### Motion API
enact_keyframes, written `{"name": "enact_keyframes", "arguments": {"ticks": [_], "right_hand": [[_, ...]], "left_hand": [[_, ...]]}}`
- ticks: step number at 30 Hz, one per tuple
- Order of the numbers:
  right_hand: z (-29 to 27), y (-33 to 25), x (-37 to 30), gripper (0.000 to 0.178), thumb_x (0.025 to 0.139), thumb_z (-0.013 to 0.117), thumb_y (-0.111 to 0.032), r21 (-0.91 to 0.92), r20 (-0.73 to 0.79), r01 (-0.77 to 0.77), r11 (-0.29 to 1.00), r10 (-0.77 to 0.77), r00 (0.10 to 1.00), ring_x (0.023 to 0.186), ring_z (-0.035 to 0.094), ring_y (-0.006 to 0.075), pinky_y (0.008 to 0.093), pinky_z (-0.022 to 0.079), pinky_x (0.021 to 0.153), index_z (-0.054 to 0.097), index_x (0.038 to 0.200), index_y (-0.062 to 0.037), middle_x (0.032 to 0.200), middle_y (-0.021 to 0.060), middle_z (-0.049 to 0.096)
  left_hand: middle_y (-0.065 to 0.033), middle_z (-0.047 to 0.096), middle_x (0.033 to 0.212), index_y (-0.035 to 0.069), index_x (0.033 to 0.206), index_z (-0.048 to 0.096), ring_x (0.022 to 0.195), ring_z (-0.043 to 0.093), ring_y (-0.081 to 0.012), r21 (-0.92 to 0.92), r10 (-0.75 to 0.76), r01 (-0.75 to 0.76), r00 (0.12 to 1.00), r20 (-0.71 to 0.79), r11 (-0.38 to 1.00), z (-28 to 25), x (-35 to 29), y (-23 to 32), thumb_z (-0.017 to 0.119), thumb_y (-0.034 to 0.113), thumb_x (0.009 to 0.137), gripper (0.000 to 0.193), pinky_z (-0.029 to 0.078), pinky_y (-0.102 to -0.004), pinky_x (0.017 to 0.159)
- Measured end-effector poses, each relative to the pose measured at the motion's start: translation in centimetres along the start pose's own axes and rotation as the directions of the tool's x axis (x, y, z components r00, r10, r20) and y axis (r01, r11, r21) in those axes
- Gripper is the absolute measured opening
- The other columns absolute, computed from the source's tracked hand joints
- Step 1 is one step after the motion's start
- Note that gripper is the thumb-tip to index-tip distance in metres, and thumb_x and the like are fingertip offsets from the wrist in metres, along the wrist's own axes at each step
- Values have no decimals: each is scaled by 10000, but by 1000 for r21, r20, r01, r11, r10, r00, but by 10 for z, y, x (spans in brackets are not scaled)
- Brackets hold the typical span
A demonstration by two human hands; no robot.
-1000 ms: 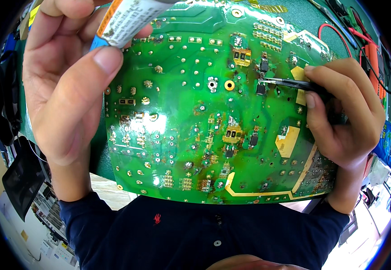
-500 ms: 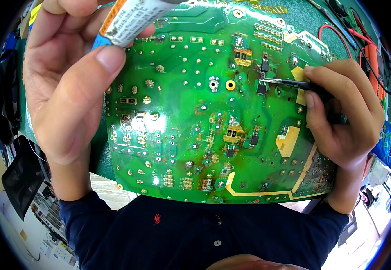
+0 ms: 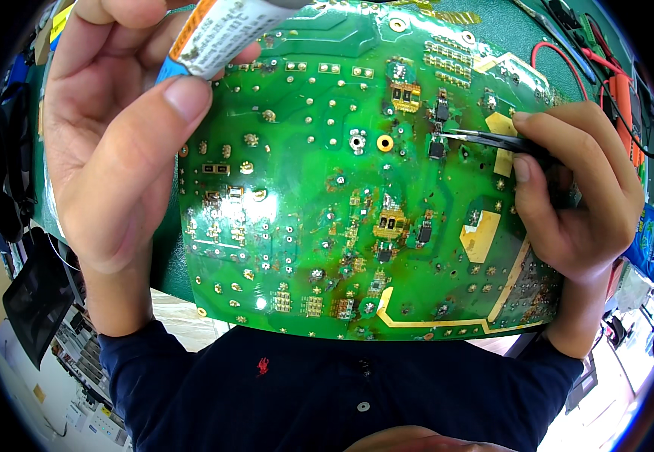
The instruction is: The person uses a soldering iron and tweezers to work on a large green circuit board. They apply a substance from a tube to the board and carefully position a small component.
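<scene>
A large green circuit board [image 3: 304, 181] fills the middle, with gold pads, solder joints and brownish stains. My left hand [image 3: 116, 143] is closed around a white tube [image 3: 225, 34] with orange and blue markings, held above the board's upper left; its upper end runs out of view. In my right hand [image 3: 579, 181], thumb and fingers pinch black tweezers [image 3: 504, 142]. Their tips lie beside a small black component [image 3: 437, 151] on the board's upper right, with another black component [image 3: 442, 111] just above. The tips are slightly apart; I cannot tell whether they touch anything.
Under the board lies a green mat [image 3: 504, 34]. At the far right are a red cable [image 3: 560, 47], an orange-red probe handle [image 3: 620, 102] and a blue package [image 3: 647, 241]. A black panel [image 3: 41, 294] stands at the left.
The tweezers' prongs have spread a little, with their tips staying near the same component. My left hand and the tube have shifted very slightly to the right.
</scene>
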State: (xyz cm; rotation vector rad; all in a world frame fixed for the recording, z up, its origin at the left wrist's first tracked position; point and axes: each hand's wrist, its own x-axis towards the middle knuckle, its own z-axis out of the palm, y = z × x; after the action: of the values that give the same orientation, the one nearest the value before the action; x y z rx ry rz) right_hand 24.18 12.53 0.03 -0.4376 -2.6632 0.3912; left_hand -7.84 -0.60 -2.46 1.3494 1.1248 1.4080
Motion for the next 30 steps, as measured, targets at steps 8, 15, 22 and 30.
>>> {"name": "enact_keyframes", "arguments": {"ticks": [8,15,22,30], "right_hand": [[-1,3,-2,233,734,649,93,13,17,-10,1000,10,1000,575,478,88,203,336,483,661,967,76,862,119,633],[0,4,-2,234,727,644,97,16,15,4,1000,-4,1000,588,506,99,206,349,486,658,960,80,850,123,626],[0,3,-2,234,727,649,93,8,20,-7,1000,7,1000,594,519,103,206,356,488,660,961,76,851,125,627],[-1,2,-1,236,724,652,83,14,3,1,1000,-2,1000,586,506,105,215,355,489,658,960,82,851,130,628]], "left_hand": [[-152,570,1167,52,1223,480,1136,535,-260,24,3,-4,1000,11,1000,-1,-1,0,579,39,833,402,392,-338,1011],[-158,571,1163,51,1220,481,1135,534,-258,40,-4,3,1000,22,999,-2,0,1,580,42,836,397,390,-338,1011],[-156,567,1170,52,1221,480,1134,532,-255,40,2,-3,1000,20,999,-2,0,0,580,46,837,398,386,-336,1010],[-155,563,1170,49,1218,478,1123,536,-252,43,-4,4,1000,-2,999,0,-1,2,583,47,832,400,385,-340,1011]]}}
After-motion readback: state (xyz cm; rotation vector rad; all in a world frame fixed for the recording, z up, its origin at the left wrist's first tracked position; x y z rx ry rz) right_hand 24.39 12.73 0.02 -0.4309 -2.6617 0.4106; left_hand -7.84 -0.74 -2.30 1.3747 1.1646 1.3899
